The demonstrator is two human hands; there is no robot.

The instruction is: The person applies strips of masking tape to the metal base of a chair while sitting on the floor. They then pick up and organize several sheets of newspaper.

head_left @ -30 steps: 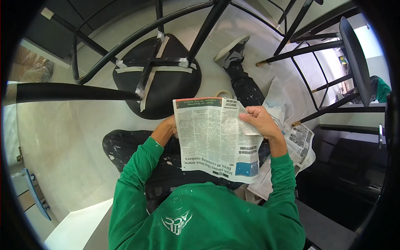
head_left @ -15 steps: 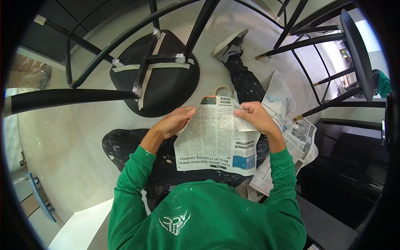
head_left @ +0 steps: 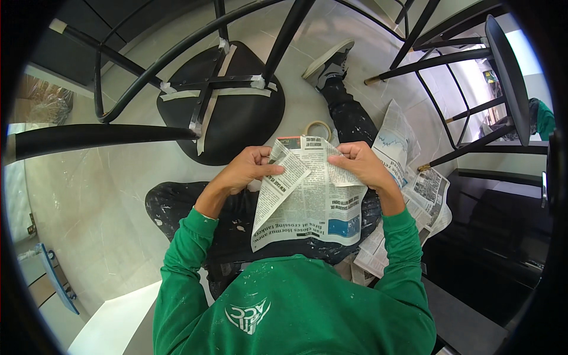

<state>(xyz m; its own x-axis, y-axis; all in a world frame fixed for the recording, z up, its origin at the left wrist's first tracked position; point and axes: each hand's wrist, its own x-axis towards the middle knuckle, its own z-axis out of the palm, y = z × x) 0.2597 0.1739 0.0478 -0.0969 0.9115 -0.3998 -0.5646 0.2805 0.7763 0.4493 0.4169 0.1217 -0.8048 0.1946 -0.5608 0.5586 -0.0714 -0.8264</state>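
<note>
A newspaper sheet hangs over my lap, pinched by both hands at its far edge. My left hand grips the left corner, which is folded inward as a slanting flap. At the right corner, my right hand holds a smaller folded flap between thumb and fingers. Just beyond the sheet's far edge lies a roll of masking tape, partly covered by the paper. In front of me an upturned black stool rests on its seat, with strips of pale tape around its leg joints and crossed frame.
More newspaper sheets lie on the floor to my right. Another black stool with brass-tipped legs is tipped over at the far right. A glossy black cabinet stands beside me. My outstretched leg reaches across the tiled floor.
My left hand has turned the sheet's left corner over toward the middle, making a flap. The right hand keeps its fold and has barely moved.
</note>
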